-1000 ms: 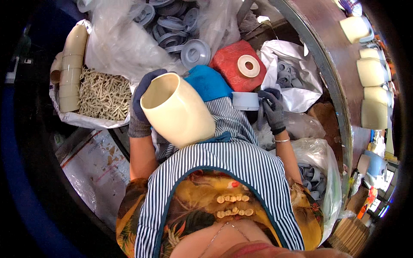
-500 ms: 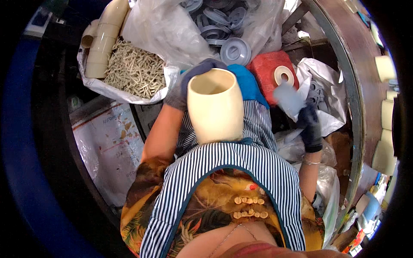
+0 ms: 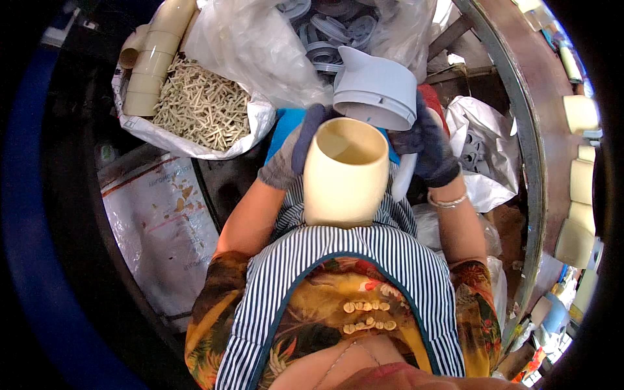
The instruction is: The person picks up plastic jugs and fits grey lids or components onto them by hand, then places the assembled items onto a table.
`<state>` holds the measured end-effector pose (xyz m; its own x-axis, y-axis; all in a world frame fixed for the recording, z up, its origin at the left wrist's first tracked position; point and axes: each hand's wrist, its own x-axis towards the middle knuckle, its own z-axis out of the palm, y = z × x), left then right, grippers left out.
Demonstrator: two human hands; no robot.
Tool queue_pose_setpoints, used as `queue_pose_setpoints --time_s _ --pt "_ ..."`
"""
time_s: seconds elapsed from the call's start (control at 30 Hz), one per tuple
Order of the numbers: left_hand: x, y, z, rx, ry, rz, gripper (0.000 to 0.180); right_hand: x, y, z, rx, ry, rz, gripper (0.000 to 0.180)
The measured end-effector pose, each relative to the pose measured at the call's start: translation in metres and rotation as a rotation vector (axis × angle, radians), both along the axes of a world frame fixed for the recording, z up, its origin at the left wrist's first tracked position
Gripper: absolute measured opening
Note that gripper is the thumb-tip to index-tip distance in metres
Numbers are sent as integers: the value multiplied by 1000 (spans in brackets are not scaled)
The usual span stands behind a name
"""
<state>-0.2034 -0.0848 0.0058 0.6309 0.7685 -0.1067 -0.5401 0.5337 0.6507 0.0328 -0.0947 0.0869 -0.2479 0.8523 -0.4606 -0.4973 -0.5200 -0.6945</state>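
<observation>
Guiding from afar, I have the left hand (image 3: 301, 144) gripping the cream vessel (image 3: 344, 190) and the right hand (image 3: 430, 148) holding the spouted collar (image 3: 378, 83) near that vessel's rim, apparently not yet joined.

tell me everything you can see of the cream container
The cream container is glossy and barrel-shaped, plastic by its look, with a round open mouth facing up toward the camera. The gloved left hand grips its left side; its base is at the striped apron. A pale blue-grey spouted piece is just beyond its rim; contact is unclear.
</observation>
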Motion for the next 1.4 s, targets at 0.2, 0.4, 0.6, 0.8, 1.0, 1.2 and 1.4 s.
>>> queue_pose_setpoints --time_s 0.2,0.4,0.6,0.8,1.0,1.2,1.4 --pt "10 21 5 -68 66 2 68 4 -3 -51 -188 379 -49 28" --pt "26 12 -10 -95 147 65 77 8 2 -38 217 -417 -7 31" --pt "28 19 -32 -230 -60 8 89 21 23 -35 114 -502 35 31" --pt "32 18 -42 -361 -147 14 85 26 27 -42 80 -375 72 31" --pt "20 20 -31 155 368 31 82 14 17 -20 55 -555 21 32" --pt "13 27 -9 -105 207 -9 79 8 16 -32 170 -594 -32 30" --pt "8 29 -1 383 383 21 72 15 22 -52 226 -538 -16 26"
